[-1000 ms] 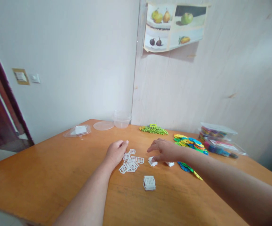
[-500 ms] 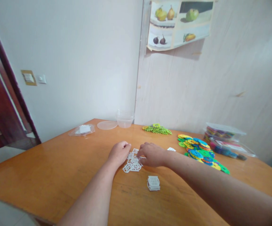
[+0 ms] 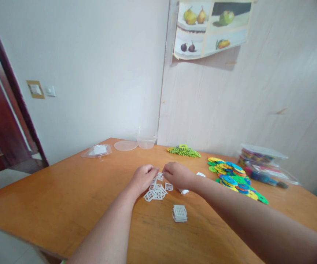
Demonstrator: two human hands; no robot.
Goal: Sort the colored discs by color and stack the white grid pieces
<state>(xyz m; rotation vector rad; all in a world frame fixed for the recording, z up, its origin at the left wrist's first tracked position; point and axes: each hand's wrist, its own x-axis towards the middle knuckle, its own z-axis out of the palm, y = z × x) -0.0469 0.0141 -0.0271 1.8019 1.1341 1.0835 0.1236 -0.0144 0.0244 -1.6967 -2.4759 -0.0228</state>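
Several flat white lattice pieces (image 3: 157, 192), like small window grilles, lie overlapping on the wooden table. My left hand (image 3: 144, 178) is at the pile's far left side, thumb and fingers pinched together. Facing it from the right, my right hand (image 3: 177, 174) has its fingers curled in, fingertips above the far end of the pile. Whatever is between the fingers of either hand is too small or hidden. One lattice piece (image 3: 168, 187) rests apart, just below my right hand. Closer to me stands a neat stack of lattice pieces (image 3: 179, 213). More white pieces (image 3: 184, 191) show partly beneath my right wrist.
Colourful discs (image 3: 235, 178) are heaped at the right, near clear plastic boxes (image 3: 262, 161) with coloured contents. Green pieces (image 3: 184, 151) form a pile at the back. A clear tub (image 3: 146, 140), a round lid (image 3: 125, 146) and a clear package (image 3: 96, 150) are along the back left.
My right hand has moved slightly up, off the middle of the pile, and its fingers have curled in. The separate lattice piece and the white pieces under my wrist now show.
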